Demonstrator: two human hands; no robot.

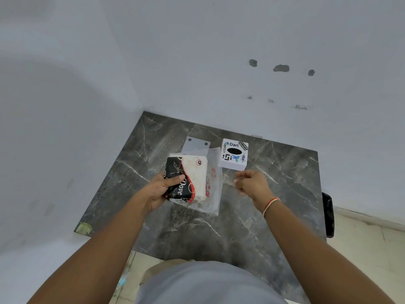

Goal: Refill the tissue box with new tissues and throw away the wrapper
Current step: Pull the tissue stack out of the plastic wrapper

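Dark marble table (219, 227) set into a wall corner; black bin (328, 216) just beside its right edge.

Tissue pack (188, 178), black, red and white wrapper, held over the middle of the table. Long axis runs near edge to far edge, tilted slightly toward the far right corner; printed face up. Clear plastic film (213, 183) trails off its right side.

Tissue box (234, 154), white with stickers, sits near the far edge, right of the pack, dark oval slot up. Grey plate (197, 145), two holes, lies left of it, behind the pack.

Left hand (162, 189): closed around the pack's left end, thumb on top.

Right hand (252, 184): curled nearly closed near the film's edge; cannot tell whether it pinches the film.

Risk: one-end grip plus a sideways tug on the film could twist the pack loose or spill tissues. A sweeping right hand could knock the box.
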